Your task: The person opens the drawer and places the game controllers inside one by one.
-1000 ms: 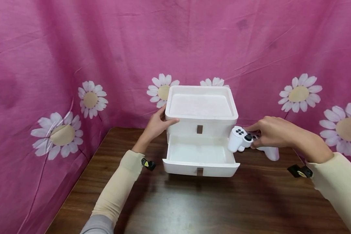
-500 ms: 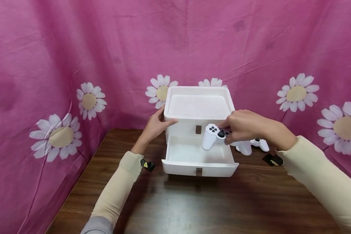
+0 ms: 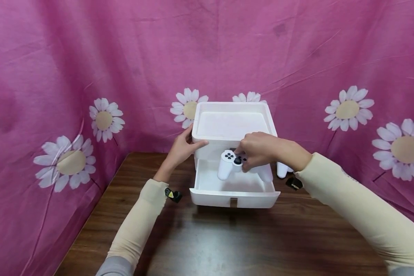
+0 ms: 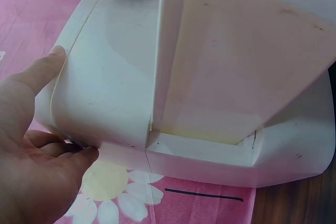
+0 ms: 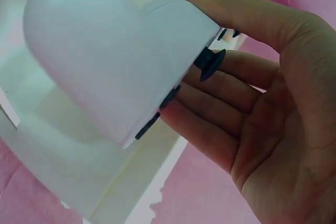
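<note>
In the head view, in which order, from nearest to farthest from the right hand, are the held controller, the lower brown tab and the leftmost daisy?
1. Held controller: gripped by the right hand.
2. Lower brown tab: below, on the open drawer's front.
3. Leftmost daisy: far left, on the pink cloth.

No word, brand or number can be read. Behind the left fingers (image 3: 201, 144), on the wrist, a black camera (image 3: 175, 196) bears a small yellow mark (image 3: 171, 194), roughly triangular; any print inside it is too small to tell. The game controller (image 3: 224, 170), pinched by the right fingers (image 3: 250, 163), shows a simple sign: four dark buttons (image 3: 229, 155) set in a cross, just to the left of those fingers. Other markings on its face, beside and partly under the fingertips, are hidden or too blurred to read.
</note>
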Motion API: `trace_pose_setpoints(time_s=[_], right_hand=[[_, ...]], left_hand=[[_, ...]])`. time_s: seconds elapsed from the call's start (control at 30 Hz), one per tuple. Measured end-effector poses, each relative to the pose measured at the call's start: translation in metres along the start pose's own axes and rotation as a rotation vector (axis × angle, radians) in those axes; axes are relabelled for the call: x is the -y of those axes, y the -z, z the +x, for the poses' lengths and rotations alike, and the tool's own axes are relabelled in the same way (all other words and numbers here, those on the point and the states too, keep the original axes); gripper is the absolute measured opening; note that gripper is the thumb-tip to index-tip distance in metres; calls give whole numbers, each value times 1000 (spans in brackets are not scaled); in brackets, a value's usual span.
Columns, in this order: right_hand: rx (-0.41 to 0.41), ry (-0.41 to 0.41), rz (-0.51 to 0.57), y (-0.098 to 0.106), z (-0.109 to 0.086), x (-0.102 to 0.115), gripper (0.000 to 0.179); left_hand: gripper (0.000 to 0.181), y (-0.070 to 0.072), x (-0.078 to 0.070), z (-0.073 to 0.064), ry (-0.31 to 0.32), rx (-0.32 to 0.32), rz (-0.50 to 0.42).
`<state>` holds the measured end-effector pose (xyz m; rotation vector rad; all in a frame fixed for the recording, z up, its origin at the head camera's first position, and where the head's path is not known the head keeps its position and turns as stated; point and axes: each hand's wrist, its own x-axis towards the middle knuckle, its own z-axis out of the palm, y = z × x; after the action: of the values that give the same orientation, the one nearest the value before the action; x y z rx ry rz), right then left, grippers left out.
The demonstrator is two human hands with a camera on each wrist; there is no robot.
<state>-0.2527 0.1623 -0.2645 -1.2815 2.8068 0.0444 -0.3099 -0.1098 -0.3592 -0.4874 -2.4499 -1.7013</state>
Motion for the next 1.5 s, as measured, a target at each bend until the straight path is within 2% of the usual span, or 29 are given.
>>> trace_pose_setpoints(time_s=[0.37,0.53,0.77,1.0,1.33,1.5], right_hand=[[81,19,-31,-17,23,4,23],[137,7,-72,-30,31,7,20],[198,-21,-75,-46,40,10,22],[251,-89,-45,-62,44,10,30],[224,-81,-43,-77,43,7,35],[216,-85,-47,-78,41,7,41]], left_hand=[[96,-1,6,3,-12,-9,-23],[93,1,5,3,11,-2,-16],[92,2,1,4,29,12,-4],[93,1,2,3,33,1,-4],[94,-1,6,1,-8,-13,-9],[93,-1,5,1,4,-7,-14]])
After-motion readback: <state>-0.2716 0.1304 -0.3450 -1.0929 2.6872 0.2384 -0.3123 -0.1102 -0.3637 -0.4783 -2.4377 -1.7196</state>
